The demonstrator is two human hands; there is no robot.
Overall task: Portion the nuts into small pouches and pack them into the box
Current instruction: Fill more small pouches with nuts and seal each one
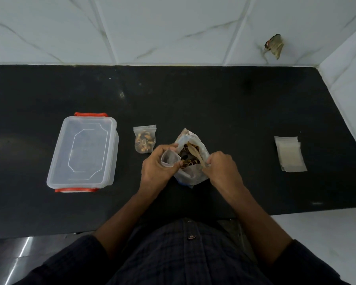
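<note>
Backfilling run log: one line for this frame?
left hand: holds open pouch | right hand: spoon in nut bag | box: lidded

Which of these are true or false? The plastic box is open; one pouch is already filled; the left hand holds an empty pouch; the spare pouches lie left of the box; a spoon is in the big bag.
1. The plastic box is open. False: its clear lid is on.
2. One filled pouch lies on the counter. True.
3. The left hand holds an empty pouch. True.
4. The spare pouches lie left of the box. False: they lie far right.
5. A spoon is in the big bag. True; the right hand holds it.
</note>
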